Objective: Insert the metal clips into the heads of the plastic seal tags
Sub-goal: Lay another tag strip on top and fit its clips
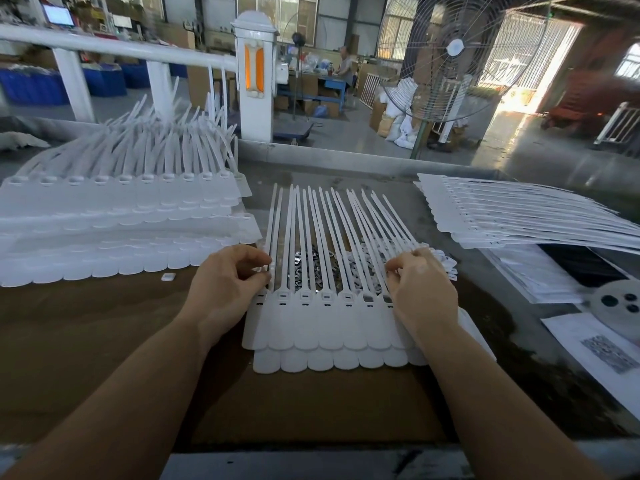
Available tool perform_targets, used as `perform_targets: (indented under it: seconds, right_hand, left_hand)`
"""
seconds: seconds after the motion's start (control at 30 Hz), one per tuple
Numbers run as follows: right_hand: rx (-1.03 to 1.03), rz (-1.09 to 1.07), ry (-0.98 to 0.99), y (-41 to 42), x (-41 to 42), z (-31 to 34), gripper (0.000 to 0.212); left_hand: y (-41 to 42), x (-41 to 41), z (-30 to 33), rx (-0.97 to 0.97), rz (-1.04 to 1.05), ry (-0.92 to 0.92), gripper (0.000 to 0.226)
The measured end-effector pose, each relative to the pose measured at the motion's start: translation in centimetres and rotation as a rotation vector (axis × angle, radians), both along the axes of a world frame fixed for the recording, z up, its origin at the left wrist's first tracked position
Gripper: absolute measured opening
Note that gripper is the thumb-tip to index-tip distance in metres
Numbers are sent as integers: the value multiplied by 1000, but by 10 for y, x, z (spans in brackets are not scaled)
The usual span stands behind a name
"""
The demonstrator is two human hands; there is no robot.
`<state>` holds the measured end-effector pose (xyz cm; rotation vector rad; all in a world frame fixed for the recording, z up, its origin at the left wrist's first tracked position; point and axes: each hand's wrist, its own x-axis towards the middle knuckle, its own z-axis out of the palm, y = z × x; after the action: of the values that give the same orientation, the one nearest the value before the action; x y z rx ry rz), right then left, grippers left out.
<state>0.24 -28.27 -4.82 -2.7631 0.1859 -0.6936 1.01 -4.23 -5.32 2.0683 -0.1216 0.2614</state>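
Both forearms reached forward over the brown bench (104,334). Between the hands lay a strip of white plastic seal tags (332,327), joined side by side, with a second strip beneath it showing at the near edge. Each tag had a rounded flat flag nearest the person, a small rectangular head with a dark slot, and a long thin tail running away. The two heads closest to the right hand showed a grey metallic insert; the rest showed dark openings.

The left hand (225,285) had its fingers curled, thumb and forefinger pinching the leftmost tail just beyond its head. The right hand (420,289) was curled over the rightmost tails, its fingertips pressed among them; whether it held a clip could not be told.

Just beyond the hands, under the tails, lay a loose heap of metal clips (308,268), bright and bent.

Left of the left hand sat tall stacks of tag strips (121,223), tails rising. Beyond the right hand lay a flatter stack of strips (519,220). Right of that hand were printed papers (595,344). Far beyond stood a pedestal fan (453,64).
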Motion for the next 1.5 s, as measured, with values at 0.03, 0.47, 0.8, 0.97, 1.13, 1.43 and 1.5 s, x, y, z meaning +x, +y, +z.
perform_targets:
  seconds: [0.03, 0.47, 0.8, 0.97, 1.13, 1.43, 1.5]
  right_hand:
    - [-15, 1, 27, 0, 0, 1, 21]
    - [-54, -27, 157, 4, 1, 7, 25]
    - [-63, 36, 433, 1, 7, 21, 35]
    - [-35, -8, 334, -1, 9, 19, 35]
    - [-86, -51, 229, 2, 10, 11, 22]
    - [-36, -98, 118, 4, 11, 4, 11]
    - [40, -80, 73, 3, 11, 3, 8]
  left_hand:
    - [0, 0, 0, 0, -1, 0, 22]
    - [0, -1, 1, 33, -3, 8, 21]
    - [-1, -1, 1, 25, -15, 13, 22]
    - [-1, -1, 2, 30, -15, 10, 24]
    - [-1, -1, 1, 22, -14, 18, 24]
    - [-1, -2, 2, 22, -14, 6, 23]
    - [-1, -2, 2, 29, -8, 3, 23]
